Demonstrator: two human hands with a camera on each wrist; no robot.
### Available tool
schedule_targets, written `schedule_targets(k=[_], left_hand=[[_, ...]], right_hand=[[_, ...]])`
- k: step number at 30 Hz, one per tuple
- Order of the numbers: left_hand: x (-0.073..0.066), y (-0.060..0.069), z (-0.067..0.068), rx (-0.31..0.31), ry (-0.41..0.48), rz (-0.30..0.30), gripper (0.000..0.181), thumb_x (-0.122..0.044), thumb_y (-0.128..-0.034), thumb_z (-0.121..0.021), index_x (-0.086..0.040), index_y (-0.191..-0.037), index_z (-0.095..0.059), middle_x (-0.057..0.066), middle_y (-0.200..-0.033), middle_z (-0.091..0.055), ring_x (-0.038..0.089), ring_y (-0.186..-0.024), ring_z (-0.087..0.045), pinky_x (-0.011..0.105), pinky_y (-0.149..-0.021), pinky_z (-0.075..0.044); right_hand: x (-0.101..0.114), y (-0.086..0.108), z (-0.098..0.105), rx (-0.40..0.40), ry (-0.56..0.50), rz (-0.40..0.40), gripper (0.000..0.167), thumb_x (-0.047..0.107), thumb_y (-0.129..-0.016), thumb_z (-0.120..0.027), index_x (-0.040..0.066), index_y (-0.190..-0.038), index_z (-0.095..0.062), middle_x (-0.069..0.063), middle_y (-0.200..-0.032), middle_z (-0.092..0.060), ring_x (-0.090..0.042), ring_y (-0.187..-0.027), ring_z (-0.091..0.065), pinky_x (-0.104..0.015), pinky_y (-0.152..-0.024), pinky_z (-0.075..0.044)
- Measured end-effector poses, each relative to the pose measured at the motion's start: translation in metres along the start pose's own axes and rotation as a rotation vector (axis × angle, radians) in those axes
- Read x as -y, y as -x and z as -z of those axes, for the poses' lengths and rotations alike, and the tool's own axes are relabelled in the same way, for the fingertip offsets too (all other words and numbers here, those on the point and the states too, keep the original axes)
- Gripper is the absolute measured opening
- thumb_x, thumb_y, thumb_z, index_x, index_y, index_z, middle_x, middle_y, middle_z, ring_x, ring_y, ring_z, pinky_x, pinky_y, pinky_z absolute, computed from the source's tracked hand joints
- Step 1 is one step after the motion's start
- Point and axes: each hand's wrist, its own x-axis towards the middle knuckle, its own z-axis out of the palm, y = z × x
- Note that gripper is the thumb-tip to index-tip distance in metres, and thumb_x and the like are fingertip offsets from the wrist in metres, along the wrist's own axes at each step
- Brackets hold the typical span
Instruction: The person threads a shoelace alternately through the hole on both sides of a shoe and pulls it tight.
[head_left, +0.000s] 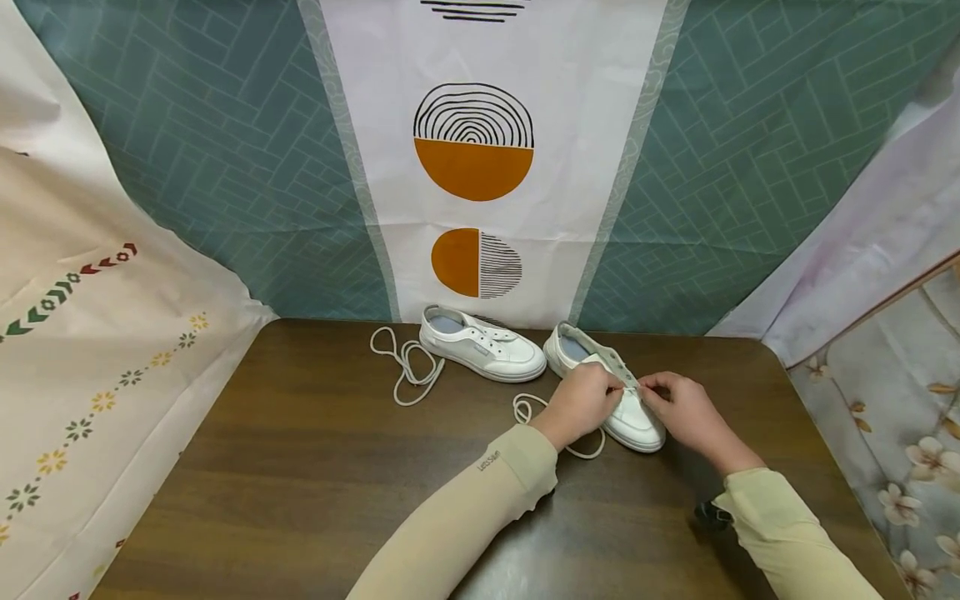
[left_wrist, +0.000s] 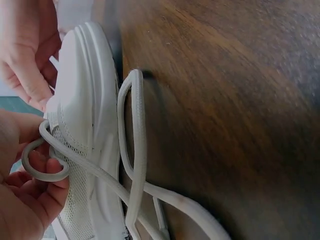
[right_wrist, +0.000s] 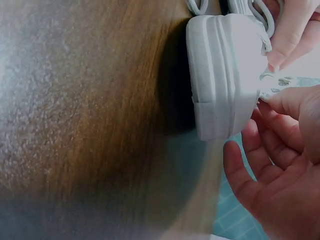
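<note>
White shoe (head_left: pixel 636 427) on the table (head_left: pixel 300 467). I see the left hand (head_left: pixel 579 402) curled around its lace (left_wrist: pixel 139 140), the right hand (head_left: pixel 684 408) pinching lace beside the holes.

The counter (head_left: pixel 300 467) is brown wood with a visible grain, rounded at its far corners and shiny toward the near side. Two white shoes stand on it, soles down, near the far edge. One shoe (head_left: pixel 510 360) points its toe to the right, close by the heel of the other shoe (head_left: pixel 636 425), which points right and nearer. A loose lace (head_left: pixel 406 358) lies looped just beside the first heel; part of a second lace (left_wrist: pixel 139 140) curls on the wood alongside the other.
</note>
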Motion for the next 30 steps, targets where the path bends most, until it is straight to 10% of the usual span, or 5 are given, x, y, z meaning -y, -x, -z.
schedule_targets(k=[7,23,30], left_hand=[[-0.005,0.001,0.003,-0.01,-0.104,-0.015,0.019,-0.017,-0.0837,-0.061,-0.021,-0.067,-0.069,-0.007,-0.068,-0.059,0.003,-0.066,-0.053,0.019,-0.06,-0.045],[-0.008,0.003,-0.011,-0.011,-0.191,0.008,0.014,-0.027,-0.0879,-0.061,-0.029,-0.084,-0.074,-0.009,-0.083,-0.061,0.003,-0.08,-0.059,0.021,-0.059,-0.05],[0.004,0.002,0.004,-0.062,-0.22,-0.048,0.02,-0.034,-0.0923,-0.056,-0.026,-0.089,-0.074,-0.008,-0.09,-0.064,0.007,-0.084,-0.059,0.023,-0.07,-0.05]], right_hand=[[-0.004,-0.002,-0.001,0.008,-0.017,0.004,0.031,0.029,-0.094,-0.055,0.003,-0.108,-0.065,-0.015,-0.105,-0.067,-0.027,-0.096,-0.062,-0.034,-0.073,-0.052],[-0.003,-0.002,-0.004,-0.024,-0.031,-0.021,0.034,0.041,-0.094,-0.052,0.009,-0.101,-0.065,-0.01,-0.098,-0.067,-0.02,-0.083,-0.058,-0.028,-0.066,-0.047],[-0.001,-0.004,-0.006,-0.055,-0.013,-0.012,0.023,0.03,-0.096,-0.051,0.009,-0.099,-0.06,-0.009,-0.094,-0.063,-0.021,-0.082,-0.054,-0.026,-0.067,-0.043]])
